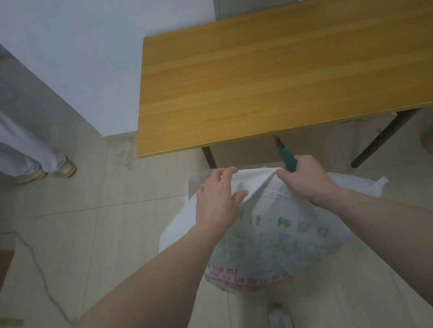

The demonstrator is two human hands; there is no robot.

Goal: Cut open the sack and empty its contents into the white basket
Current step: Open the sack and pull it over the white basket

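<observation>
Working at the mouth of the one white woven plastic sack with green and red print point(269, 228), I have it standing on the pale tiled floor just in front of the single wooden worktop point(280, 71). My left hand point(218, 197) lies over the folded top edge of the sack, fingers point(224, 175) spread and only lightly curled on the cloth. My right hand point(304, 176) is wrapped round the green handle of one cutting tool point(286, 155), whose dark tip points toward the worktop's near edge; whether it is scissors or a knife I cannot tell. I judge this to be the opening step, the cut not plainly made yet. Next I should pull the top edge taut with the left hand and bring the blade to it, clear of those fingers. A pale meshed corner beside the sack's top may be the white basket; I cannot be sure.
</observation>
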